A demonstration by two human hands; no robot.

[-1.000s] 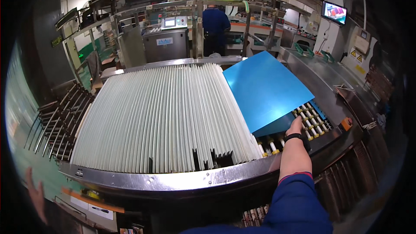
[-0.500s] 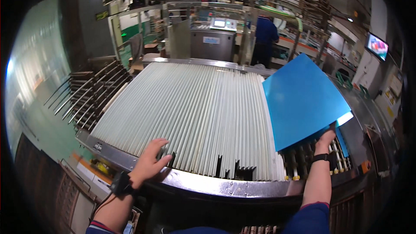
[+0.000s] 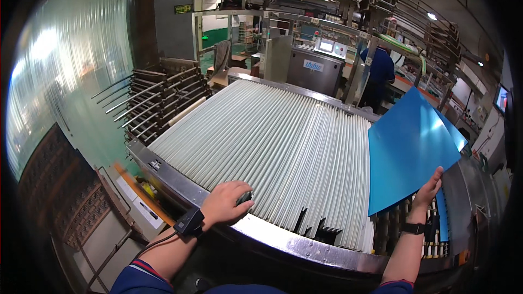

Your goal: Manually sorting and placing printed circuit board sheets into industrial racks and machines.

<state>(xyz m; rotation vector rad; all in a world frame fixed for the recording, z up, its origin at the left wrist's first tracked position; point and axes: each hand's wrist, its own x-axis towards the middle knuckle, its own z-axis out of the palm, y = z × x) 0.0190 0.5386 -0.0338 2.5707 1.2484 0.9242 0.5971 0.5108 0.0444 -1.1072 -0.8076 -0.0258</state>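
My right hand (image 3: 427, 191) grips the lower right edge of a large glossy blue sheet (image 3: 411, 147), which stands tilted beside the slats. Part of another blue sheet (image 3: 456, 133) shows behind it, and a narrow blue strip (image 3: 442, 218) lies lower down next to my right wrist. My left hand (image 3: 226, 202) rests at the near ends of the long pale slats (image 3: 256, 136). Its fingers and thumb are bent around a small dark piece (image 3: 244, 197) whose kind I cannot make out.
A metal rail (image 3: 305, 247) runs along the near edge, with rollers (image 3: 400, 223) below the blue sheet. Racks with metal rods (image 3: 158, 100) stand at the left. Beyond the slats are a control cabinet (image 3: 316, 68) and a person in dark blue (image 3: 381, 71).
The view has turned left, so the scene sits further right. My left hand has closed its fingers at the slat ends. The right hand stays at the blue sheet's edge, more of its fingers showing.
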